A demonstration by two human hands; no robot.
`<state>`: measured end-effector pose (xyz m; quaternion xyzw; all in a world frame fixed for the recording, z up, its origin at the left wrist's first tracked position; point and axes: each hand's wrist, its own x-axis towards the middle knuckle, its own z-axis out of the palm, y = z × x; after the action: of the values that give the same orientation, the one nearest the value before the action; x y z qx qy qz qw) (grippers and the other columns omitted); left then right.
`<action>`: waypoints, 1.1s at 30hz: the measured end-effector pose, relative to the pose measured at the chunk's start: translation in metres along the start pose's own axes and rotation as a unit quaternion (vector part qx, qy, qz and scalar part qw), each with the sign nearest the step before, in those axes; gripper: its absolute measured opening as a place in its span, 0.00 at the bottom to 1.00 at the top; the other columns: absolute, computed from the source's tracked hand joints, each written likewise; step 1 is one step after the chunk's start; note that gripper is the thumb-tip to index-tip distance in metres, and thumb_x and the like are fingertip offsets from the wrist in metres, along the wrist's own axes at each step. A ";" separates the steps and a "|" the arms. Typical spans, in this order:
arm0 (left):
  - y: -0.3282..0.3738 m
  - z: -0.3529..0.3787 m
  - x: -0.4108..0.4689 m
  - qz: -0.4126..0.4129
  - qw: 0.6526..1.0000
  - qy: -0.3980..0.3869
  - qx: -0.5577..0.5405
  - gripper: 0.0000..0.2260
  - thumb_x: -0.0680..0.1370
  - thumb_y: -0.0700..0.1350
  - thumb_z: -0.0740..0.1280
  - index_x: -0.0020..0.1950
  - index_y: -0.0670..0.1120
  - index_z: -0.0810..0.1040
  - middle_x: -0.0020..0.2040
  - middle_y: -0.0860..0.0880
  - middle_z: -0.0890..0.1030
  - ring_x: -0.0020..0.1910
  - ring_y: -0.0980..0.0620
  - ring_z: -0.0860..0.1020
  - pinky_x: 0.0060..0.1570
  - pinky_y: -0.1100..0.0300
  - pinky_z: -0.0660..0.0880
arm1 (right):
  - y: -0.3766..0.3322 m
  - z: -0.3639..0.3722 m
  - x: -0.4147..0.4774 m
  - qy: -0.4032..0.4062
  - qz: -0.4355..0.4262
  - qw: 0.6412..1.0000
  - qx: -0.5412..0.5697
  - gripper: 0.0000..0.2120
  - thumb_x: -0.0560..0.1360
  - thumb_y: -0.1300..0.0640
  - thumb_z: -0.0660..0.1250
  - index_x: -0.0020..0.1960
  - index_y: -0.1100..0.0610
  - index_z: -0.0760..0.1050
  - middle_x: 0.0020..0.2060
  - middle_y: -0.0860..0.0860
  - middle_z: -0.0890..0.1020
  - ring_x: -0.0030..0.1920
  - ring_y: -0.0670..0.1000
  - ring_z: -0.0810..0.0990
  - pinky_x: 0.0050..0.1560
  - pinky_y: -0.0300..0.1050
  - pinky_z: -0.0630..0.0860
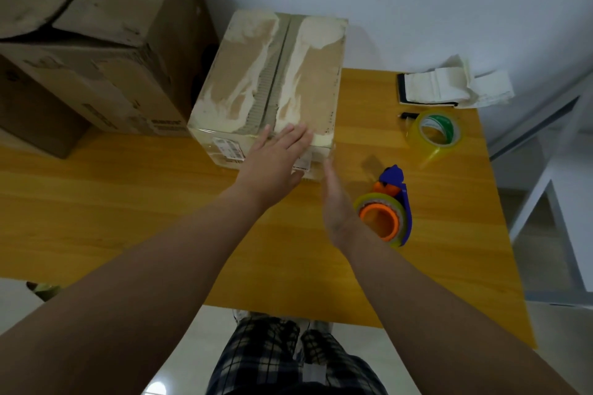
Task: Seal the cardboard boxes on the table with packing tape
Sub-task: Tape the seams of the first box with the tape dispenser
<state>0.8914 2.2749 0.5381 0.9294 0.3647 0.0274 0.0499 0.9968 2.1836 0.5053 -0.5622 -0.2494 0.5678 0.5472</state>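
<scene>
Head view: the small box (288, 74) stands mid-table toward the far side, its left side just beside a big box (106, 51). A broad stretch of wood lies between it and the near edge of the table (128, 202).

A white barcode sticker (229, 147) on the small box's near face is too blurred to read, as is the green print inside the loose tape roll (436, 135).

The box's top flaps meet at a centre seam. Their paper skin is torn away in pale patches, baring ribbed board.

The left hand (272, 160) lies flat on the near top edge, fingers straight. The right hand (337, 202) stands edge-on by the near right corner, fingers straight and holding nothing, beside the blue-and-orange tape dispenser (390, 212).
</scene>
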 end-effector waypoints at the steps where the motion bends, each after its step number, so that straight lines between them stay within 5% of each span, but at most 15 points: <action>1: -0.002 -0.002 0.002 0.000 1.000 -0.001 -0.002 0.31 0.79 0.50 0.62 0.77 0.50 0.51 0.78 0.53 0.52 0.76 0.55 0.50 0.74 0.52 0.40 | -0.002 -0.003 0.004 0.009 0.007 1.000 0.015 0.26 0.82 0.41 0.46 0.77 0.48 0.52 0.75 0.42 0.59 0.72 0.41 0.58 0.69 0.42 0.54; 4: -0.006 -0.006 0.006 0.005 1.000 -0.008 -0.009 0.30 0.79 0.50 0.62 0.77 0.50 0.51 0.78 0.53 0.53 0.76 0.55 0.51 0.72 0.52 0.38 | -0.011 -0.019 0.013 0.087 0.026 0.996 0.007 0.18 0.82 0.49 0.52 0.66 0.52 0.73 0.58 0.41 0.79 0.58 0.39 0.75 0.55 0.33 0.68; 6: -0.007 -0.006 0.005 0.007 1.000 -0.011 -0.011 0.30 0.79 0.50 0.62 0.77 0.51 0.52 0.78 0.53 0.53 0.76 0.55 0.51 0.72 0.53 0.37 | -0.018 -0.031 0.022 0.108 0.000 0.978 -0.179 0.11 0.80 0.57 0.60 0.59 0.55 0.78 0.52 0.47 0.82 0.51 0.43 0.79 0.45 0.32 0.72; 9: -0.007 -0.004 0.004 0.009 1.000 -0.005 -0.015 0.30 0.79 0.50 0.62 0.77 0.51 0.52 0.78 0.54 0.53 0.76 0.56 0.51 0.72 0.54 0.37 | -0.026 -0.039 0.048 0.051 -0.013 0.891 -0.451 0.09 0.77 0.59 0.65 0.53 0.60 0.81 0.48 0.56 0.83 0.46 0.54 0.80 0.46 0.48 0.77; 12: -0.007 -0.003 0.004 0.012 1.000 -0.002 -0.009 0.30 0.79 0.51 0.62 0.77 0.51 0.52 0.78 0.53 0.53 0.76 0.55 0.51 0.72 0.53 0.38 | -0.035 -0.037 0.063 0.040 0.009 0.825 -0.563 0.07 0.74 0.54 0.69 0.48 0.56 0.80 0.43 0.54 0.83 0.39 0.53 0.77 0.38 0.47 0.74; 17: -0.008 -0.005 0.003 0.018 1.000 -0.008 -0.003 0.31 0.79 0.50 0.62 0.77 0.51 0.50 0.78 0.53 0.51 0.76 0.55 0.50 0.72 0.53 0.37 | -0.042 -0.039 0.071 0.018 0.002 0.793 -0.609 0.16 0.70 0.43 0.72 0.50 0.53 0.79 0.40 0.50 0.81 0.40 0.51 0.78 0.36 0.44 0.73; 21: -0.010 -0.008 0.006 0.021 1.000 -0.013 -0.001 0.31 0.79 0.50 0.62 0.77 0.51 0.50 0.78 0.53 0.51 0.76 0.55 0.51 0.71 0.54 0.36 | -0.057 -0.044 0.065 0.033 -0.042 0.822 -0.567 0.16 0.68 0.38 0.71 0.39 0.51 0.80 0.28 0.46 0.78 0.29 0.47 0.76 0.27 0.42 0.66; 23: -0.010 -0.008 0.006 0.022 1.000 -0.015 -0.001 0.31 0.79 0.50 0.62 0.77 0.51 0.51 0.78 0.53 0.52 0.76 0.55 0.51 0.72 0.53 0.37 | -0.059 -0.043 0.062 0.066 -0.071 0.808 -0.581 0.14 0.69 0.38 0.70 0.36 0.48 0.78 0.25 0.44 0.76 0.25 0.44 0.73 0.24 0.39 0.63; 29: -0.010 -0.007 0.003 0.023 0.999 -0.022 -0.007 0.30 0.79 0.50 0.62 0.77 0.51 0.51 0.78 0.53 0.52 0.76 0.55 0.50 0.72 0.52 0.37 | -0.039 -0.033 0.059 0.080 -0.037 0.752 -0.654 0.21 0.72 0.36 0.65 0.51 0.52 0.79 0.36 0.47 0.78 0.35 0.48 0.75 0.28 0.41 0.67; 33: -0.011 -0.009 0.006 0.026 0.999 -0.025 0.003 0.31 0.79 0.50 0.62 0.77 0.51 0.51 0.78 0.53 0.52 0.76 0.55 0.50 0.72 0.53 0.37 | -0.046 -0.037 0.057 0.088 -0.054 0.795 -0.598 0.23 0.70 0.32 0.65 0.48 0.51 0.81 0.31 0.45 0.79 0.31 0.46 0.76 0.26 0.39 0.64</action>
<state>0.8874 2.2880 0.5455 0.9392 0.3388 0.0046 0.0554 1.0589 2.2351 0.5170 -0.8106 -0.5198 0.2229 0.1520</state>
